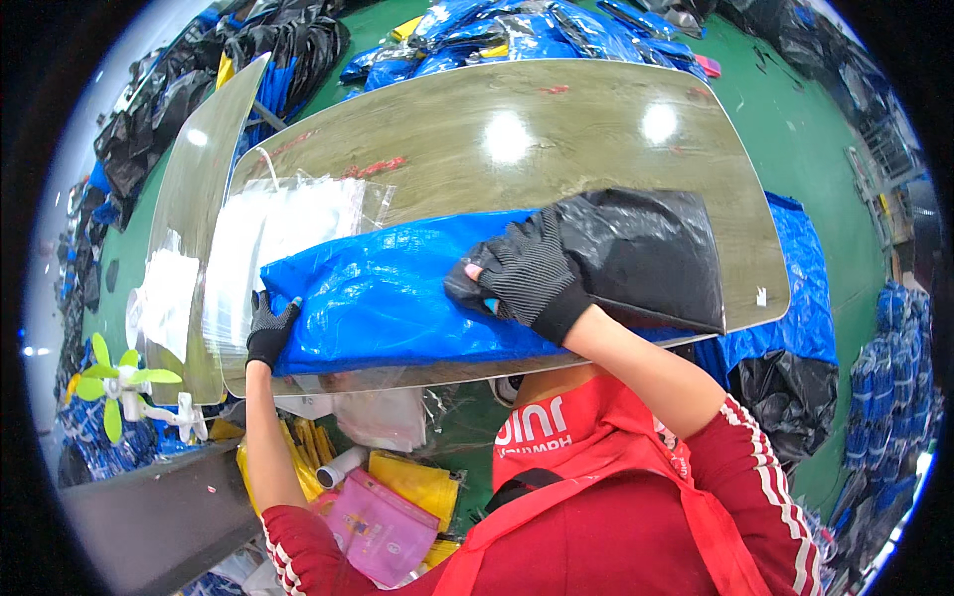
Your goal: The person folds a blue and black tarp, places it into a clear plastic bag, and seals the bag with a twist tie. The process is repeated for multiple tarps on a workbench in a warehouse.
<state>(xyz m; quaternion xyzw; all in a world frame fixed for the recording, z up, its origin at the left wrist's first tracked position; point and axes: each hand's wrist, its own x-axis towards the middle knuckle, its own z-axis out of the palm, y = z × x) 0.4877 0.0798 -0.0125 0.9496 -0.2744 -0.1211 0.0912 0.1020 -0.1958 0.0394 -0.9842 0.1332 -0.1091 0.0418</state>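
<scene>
A folded plastic sheet lies lengthwise on the glossy tabletop (596, 129), its blue part (378, 288) at the left and its black part (646, 253) at the right. At the left end of the blue part, my left hand (270, 330), in a black glove, has its thumb and fingers about the edge. My right hand (532, 273), in a dotted black glove with bare fingertips, is closed over a bunched black fold where the two colours meet. What lies beneath its palm is hidden.
Clear plastic bags (288, 228) lie on the table's left side. A small green-bladed fan (124, 377) stands at the left. Yellow and pink packages (383, 526) sit below the near edge. Blue bundles (527, 30) are heaped beyond the table, and more sheeting (795, 298) lies at the right.
</scene>
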